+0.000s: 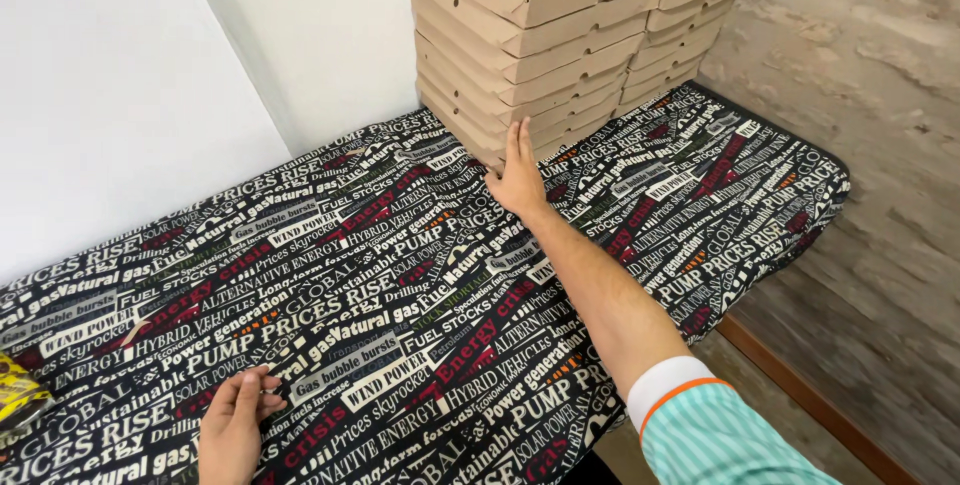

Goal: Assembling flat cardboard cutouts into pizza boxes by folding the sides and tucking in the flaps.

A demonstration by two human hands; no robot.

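Indoors, a table (pixel 700 195) draped in a black cloth covered with newspaper-style lettering fills a corner between a white wall (pixel 120 95) and a rough stone-look wall (pixel 860 65). At its far end stand 2 stacks of flat cardboard boxes (pixel 560 35). The right hand (pixel 518 177) presses flat, fingers extended, against the lowest boxes, gripping nothing; a hard shove could topple them. The left hand (pixel 232 423) rests loosely curled on the cloth, empty.

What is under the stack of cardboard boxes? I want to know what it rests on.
The stack of cardboard boxes sits on a table cloth printed with words. Whatever lies beneath the cloth is covered. The right hand touches the stack's lowest boxes.
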